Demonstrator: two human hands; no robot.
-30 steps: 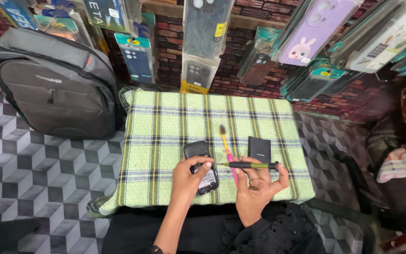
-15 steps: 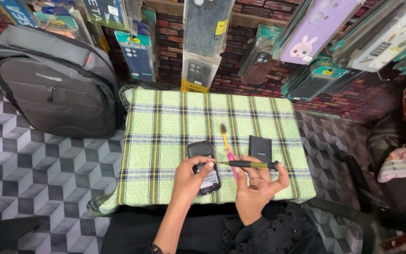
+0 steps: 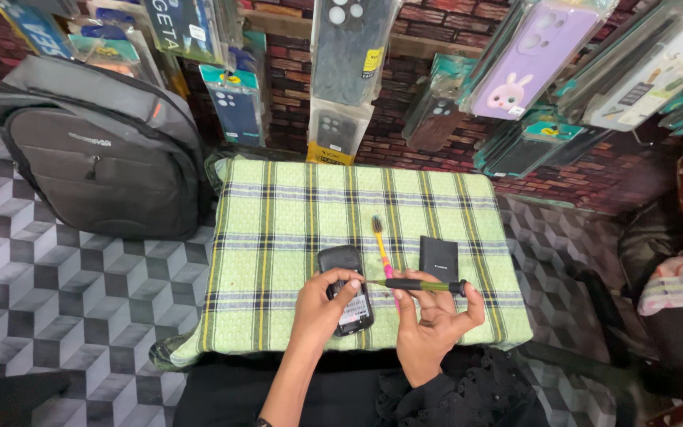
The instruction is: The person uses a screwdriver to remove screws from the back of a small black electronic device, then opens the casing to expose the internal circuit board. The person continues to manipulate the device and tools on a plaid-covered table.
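Brick wall hung with packaged phone cases (image 3: 353, 47) closes the far side of the scene, well beyond both hands, and a grey backpack (image 3: 100, 154) leans on the patterned tile floor (image 3: 49, 316) far out past the left hand. Nearer, a small table (image 3: 278, 229) under a green checked cloth carries the work, the cloth likely there to keep small parts from sliding or rolling. On it, the left hand (image 3: 322, 312) is closed around a small dark phone (image 3: 345, 296), fingers curled over its upper half and pressing it flat to the cloth, apparently to steady it. The right hand (image 3: 428, 324) is clamped on a screwdriver (image 3: 416, 285), held level with its tip pointing left toward the phone, just at the left hand's fingertips. A black rectangular part (image 3: 439, 258), perhaps a battery or cover, lies flat just beyond the right hand. A toothbrush (image 3: 381, 245) lies between the hands, bristles pointing away.
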